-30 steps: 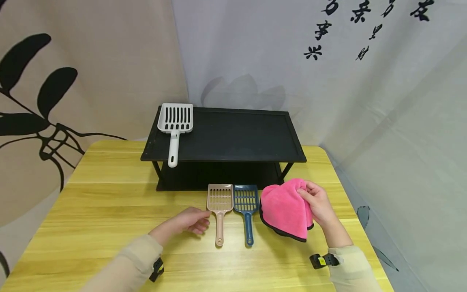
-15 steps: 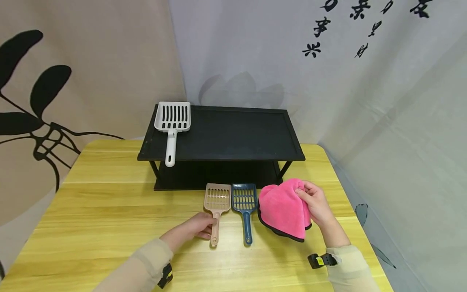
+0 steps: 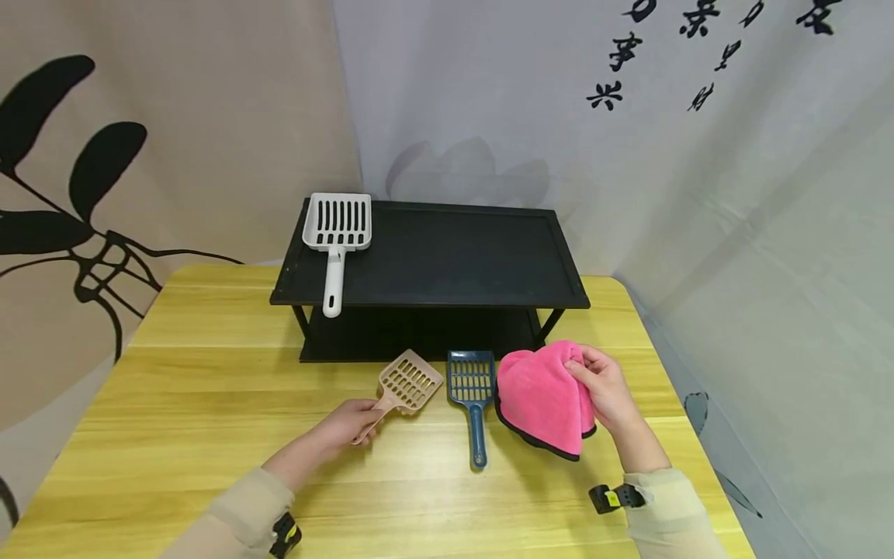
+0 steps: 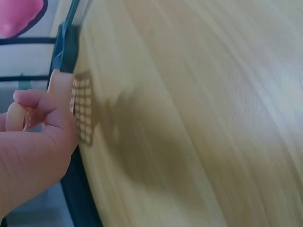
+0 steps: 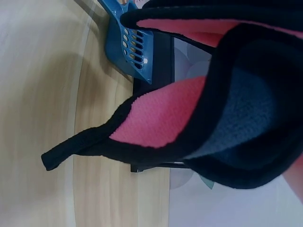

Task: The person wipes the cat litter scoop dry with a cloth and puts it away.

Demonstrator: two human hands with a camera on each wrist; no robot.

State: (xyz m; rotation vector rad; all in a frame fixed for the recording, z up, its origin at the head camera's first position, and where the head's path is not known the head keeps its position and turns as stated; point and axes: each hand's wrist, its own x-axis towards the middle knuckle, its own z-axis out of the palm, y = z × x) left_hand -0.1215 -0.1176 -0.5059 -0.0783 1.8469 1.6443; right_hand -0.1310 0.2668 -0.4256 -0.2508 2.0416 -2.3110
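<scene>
Your two hands are well apart, each clamped on something of its own. Your left hand (image 3: pixel 352 423), left of centre in the lower half of the head view, pinches the handle of a beige scoop (image 3: pixel 408 388). That scoop slants, its slotted pan towards the upper right and its handle running down into your fingers; you cannot tell from here whether the pan clears the wooden table (image 3: pixel 209 435). The table's yellow grain shows through its slots.

Your right hand (image 3: pixel 606 386), right of centre, grips a bunched pink cloth (image 3: pixel 541 400) between thumb and fingers. The cloth has a black border, and the right wrist view shows you a dark grey-blue underside, its folds filling the upper right of that frame.

Between your hands, a blue scoop (image 3: pixel 473 404) lies on the table, just beside the cloth, handle towards the bottom of the frame, with wood showing through its pan too.

At the centre of the head view stands a black two-level rack (image 3: pixel 454 260). Its upper level bears a white scoop (image 3: pixel 336 247) at the left end, pan at the back and handle jutting over the front edge. You wear a black strap at each wrist, over pale sleeves (image 3: pixel 670 512).
</scene>
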